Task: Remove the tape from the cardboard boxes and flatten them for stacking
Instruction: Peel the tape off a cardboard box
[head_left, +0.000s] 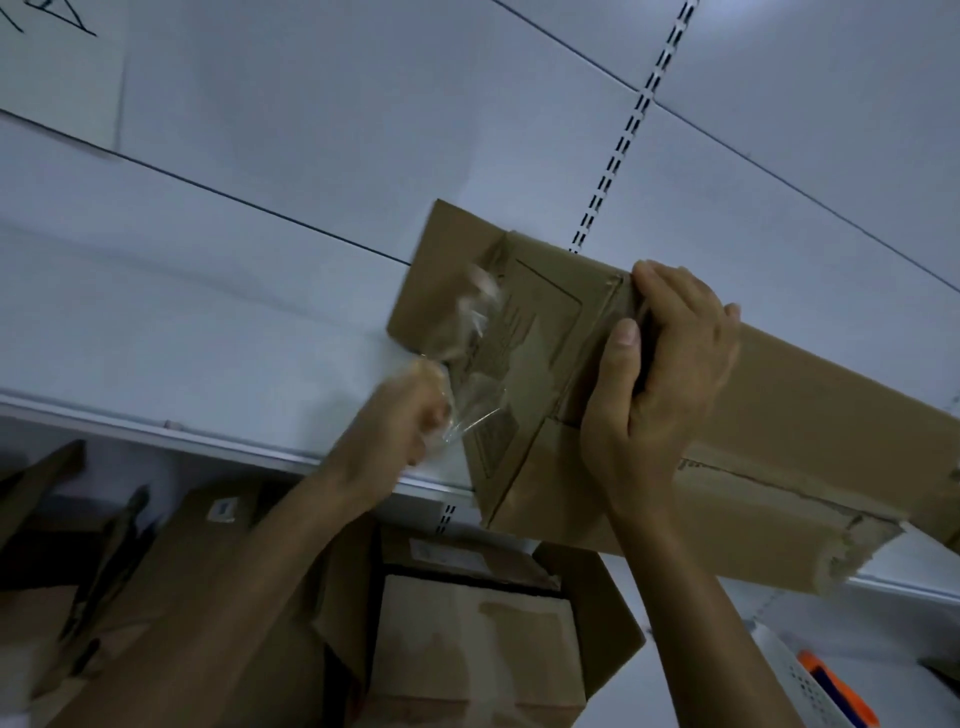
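A long brown cardboard box (810, 410) is held up in the air before a white wall, tilted down to the right. My right hand (660, 374) grips it around the middle, thumb on the near face. My left hand (400, 426), blurred, is closed on a strip of clear tape (472, 343) that runs from my fingers up over the box's left end flap. That flap carries a printed label. Torn paper marks a strip along the box's lower right face.
Below stand several other cardboard boxes (467, 639), some with open flaps, and flat cardboard (171, 597) at the left. A white shelf edge (218, 441) runs across. A slotted shelf rail (623, 140) climbs the wall. A white basket with an orange tool (836, 686) sits at the lower right.
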